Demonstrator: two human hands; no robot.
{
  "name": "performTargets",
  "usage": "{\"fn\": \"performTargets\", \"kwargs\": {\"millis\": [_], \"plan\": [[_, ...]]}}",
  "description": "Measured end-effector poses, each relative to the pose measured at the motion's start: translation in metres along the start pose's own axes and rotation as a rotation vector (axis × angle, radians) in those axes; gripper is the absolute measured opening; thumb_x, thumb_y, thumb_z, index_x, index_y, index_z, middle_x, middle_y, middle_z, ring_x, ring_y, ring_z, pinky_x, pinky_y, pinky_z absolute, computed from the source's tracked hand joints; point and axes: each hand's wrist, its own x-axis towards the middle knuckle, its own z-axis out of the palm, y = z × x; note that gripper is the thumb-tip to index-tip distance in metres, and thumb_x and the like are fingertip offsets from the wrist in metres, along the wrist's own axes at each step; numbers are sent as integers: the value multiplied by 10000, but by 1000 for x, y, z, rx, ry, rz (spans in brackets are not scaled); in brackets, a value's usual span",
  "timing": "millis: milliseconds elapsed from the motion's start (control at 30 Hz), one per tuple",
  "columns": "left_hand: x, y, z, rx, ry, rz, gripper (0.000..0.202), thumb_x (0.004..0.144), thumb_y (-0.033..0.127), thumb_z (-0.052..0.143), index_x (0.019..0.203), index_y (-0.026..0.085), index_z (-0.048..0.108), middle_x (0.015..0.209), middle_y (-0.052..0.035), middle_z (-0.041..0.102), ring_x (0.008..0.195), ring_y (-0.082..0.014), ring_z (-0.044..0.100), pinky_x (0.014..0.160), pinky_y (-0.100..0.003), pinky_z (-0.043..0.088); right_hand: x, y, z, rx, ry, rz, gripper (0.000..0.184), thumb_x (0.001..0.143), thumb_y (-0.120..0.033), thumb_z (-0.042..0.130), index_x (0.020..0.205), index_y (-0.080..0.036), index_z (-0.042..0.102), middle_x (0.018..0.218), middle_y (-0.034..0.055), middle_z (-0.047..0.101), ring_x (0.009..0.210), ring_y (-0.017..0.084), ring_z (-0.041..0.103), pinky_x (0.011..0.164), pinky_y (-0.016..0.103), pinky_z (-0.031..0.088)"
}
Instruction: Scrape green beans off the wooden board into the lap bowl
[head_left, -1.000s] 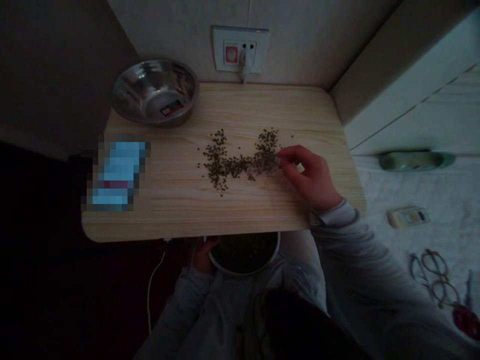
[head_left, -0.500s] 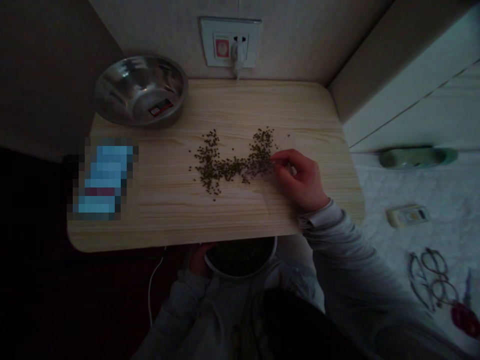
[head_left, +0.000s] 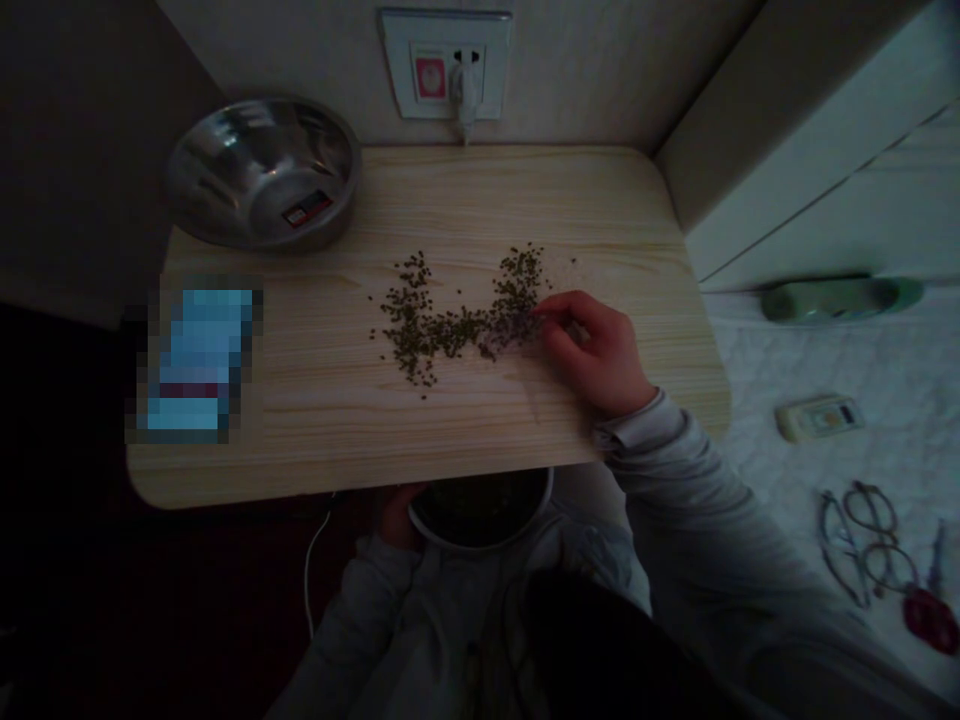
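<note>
Small dark green beans lie scattered over the wooden tabletop in two patches joined by a thinner band. At the right patch, my right hand is closed, thumb and forefinger pinched together. A pale, see-through shape by its fingertips overlaps some beans; what it is I cannot make out. Below the table's front edge, my left hand grips the left side of a light-rimmed bowl in my lap. The bowl's inside is dark, and the table hides its far part and some of my left fingers.
A steel basin stands at the back left, with a blurred-out lit screen in front of it. A plug sits in the wall socket. To the right, a white quilted surface bears a green case, glasses and a small box.
The view has shifted slightly, so the basin and socket appear a little further left and higher. Both hands keep nearly the same place and grip; the beans look much the same.
</note>
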Motion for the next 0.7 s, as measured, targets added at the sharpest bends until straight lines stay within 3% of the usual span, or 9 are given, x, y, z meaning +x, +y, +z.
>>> {"fn": "performTargets", "kwargs": {"millis": [167, 333, 700], "plan": [[0, -4, 3, -57, 63, -40, 69, 466, 191, 618, 533, 174, 618, 642, -16, 643, 861, -230, 554, 836, -357, 375, 0, 1, 0, -12, 43, 7, 173, 702, -203, 441, 833, -187, 552, 708, 8, 553, 643, 124, 497, 620, 286, 407], [2, -12, -1, -81, 44, -81, 73, 457, 205, 621, 523, 176, 611, 621, -18, 636, 861, -232, 554, 835, -364, 374, 0, 3, 1, -9, 90, 10, 174, 707, -206, 434, 836, -190, 551, 707, 5, 550, 643, 121, 495, 618, 281, 408], [5, -15, -9, 85, -24, 76, 61, 426, 199, 644, 445, 215, 588, 629, -10, 638, 829, -229, 561, 856, -355, 360, 0, 1, 1, -8, 47, 0, 181, 715, -229, 433, 850, -193, 548, 713, 8, 560, 647, 125, 503, 630, 292, 413]]}}
